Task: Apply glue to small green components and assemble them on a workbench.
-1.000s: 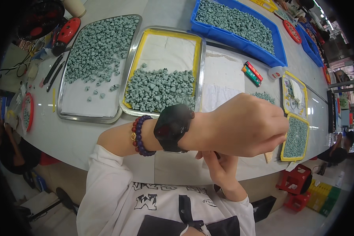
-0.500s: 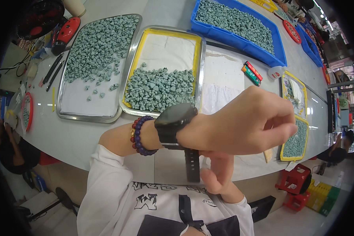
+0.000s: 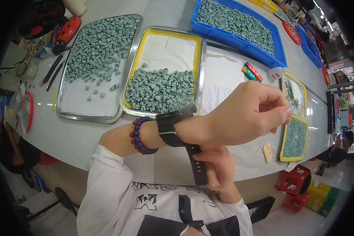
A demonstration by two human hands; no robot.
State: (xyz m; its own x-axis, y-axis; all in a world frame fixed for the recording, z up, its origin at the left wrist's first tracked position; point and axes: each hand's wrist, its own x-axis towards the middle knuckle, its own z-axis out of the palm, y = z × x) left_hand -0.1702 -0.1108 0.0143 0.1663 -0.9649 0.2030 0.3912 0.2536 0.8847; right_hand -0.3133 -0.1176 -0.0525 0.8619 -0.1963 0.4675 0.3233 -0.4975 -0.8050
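My left forearm reaches across in front of me, with my left hand (image 3: 238, 118) out to the right, fingers curled in and thumb against the index finger; nothing shows in it. On that wrist sits a black wristwatch (image 3: 170, 128), its face tipped toward the trays. A bracelet of dark blue and red beads (image 3: 137, 135) lies higher on the arm. The loose, holed end of the watch strap (image 3: 199, 169) hangs below the wrist. Beneath the left wrist, my right hand (image 3: 221, 167) has its fingers closed at the strap's edge, partly covered by the left arm.
Past my arm, a tray with yellow edging (image 3: 202, 51) and a steel-rimmed tray (image 3: 90, 115) hold many grey-green stones. A blue bin (image 3: 240, 43) of stones stands behind. Two lighters (image 3: 254, 72) lie right of it, and a yellow-edged tray (image 3: 282, 151) sits far right.
My left wrist has rolled, turning the watch face away and bringing the buckle into view. The left fingers have curled differently, and my right fingers have come up to the strap.
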